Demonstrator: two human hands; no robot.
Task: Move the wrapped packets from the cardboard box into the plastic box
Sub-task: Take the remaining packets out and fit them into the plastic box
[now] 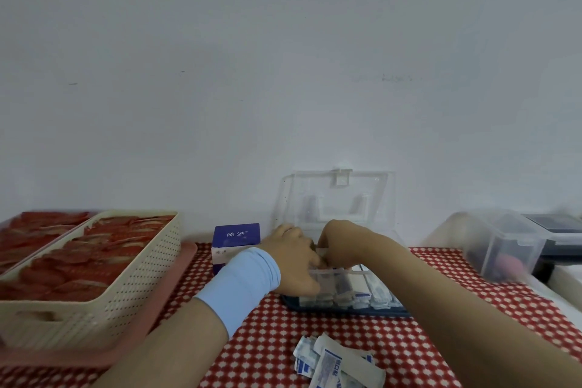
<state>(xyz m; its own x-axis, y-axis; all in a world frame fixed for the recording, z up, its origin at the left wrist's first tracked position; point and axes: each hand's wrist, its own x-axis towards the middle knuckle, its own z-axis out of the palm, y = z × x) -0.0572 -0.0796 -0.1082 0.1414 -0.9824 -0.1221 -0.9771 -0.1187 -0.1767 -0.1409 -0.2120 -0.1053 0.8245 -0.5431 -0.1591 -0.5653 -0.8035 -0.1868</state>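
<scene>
I am holding both hands close together at the plastic box [390, 313], which is sitting on the red-and-white tablecloth [267, 340] with its clear lid [337, 198] standing open against the wall. My left hand [293, 258], a pale blue sleeve [242, 283] round its wrist, is gripping the box's left end, thumb against the near wall. My right hand [340, 242] is reaching in from above with fingers curled down; whether they are pinching anything I cannot tell, as the view is blurred there. Wrapped packets [356, 296] are lying inside the box. The blue-and-white cardboard box [234, 242] is standing just left of my left hand. Loose packets [333, 362] are lying in a heap on the cloth nearer to me. A cream basket [138, 287] is sitting at my left.
</scene>
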